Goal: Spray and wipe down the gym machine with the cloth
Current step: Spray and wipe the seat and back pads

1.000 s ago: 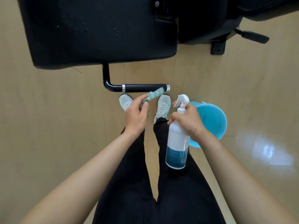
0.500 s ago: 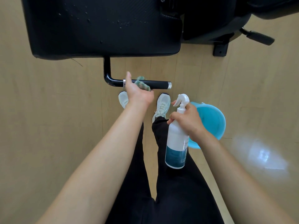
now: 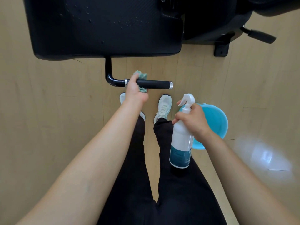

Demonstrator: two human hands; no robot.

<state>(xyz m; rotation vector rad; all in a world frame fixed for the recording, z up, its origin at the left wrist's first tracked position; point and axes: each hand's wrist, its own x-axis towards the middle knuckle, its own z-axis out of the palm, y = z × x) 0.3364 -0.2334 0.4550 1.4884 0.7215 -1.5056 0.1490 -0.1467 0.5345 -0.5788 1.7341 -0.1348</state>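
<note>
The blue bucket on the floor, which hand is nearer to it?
Right. The right hand, holding the spray bottle, overlaps the blue bucket's near rim in this view. The left hand is off to its left, wrapped with the cloth around the machine's handle.

Both arms were bare and reached forward and down from the bottom corners of the view. The left arm was stretched nearly straight, and the left hand (image 3: 135, 90) sat palm down, fingers curled over with the grip closed around the cloth (image 3: 140, 75) and the handle (image 3: 152, 84) under it. The right arm was bent more at the elbow, and the right hand (image 3: 193, 121) was wrapped tight round the neck of the spray bottle (image 3: 181, 146), held upright.
</note>
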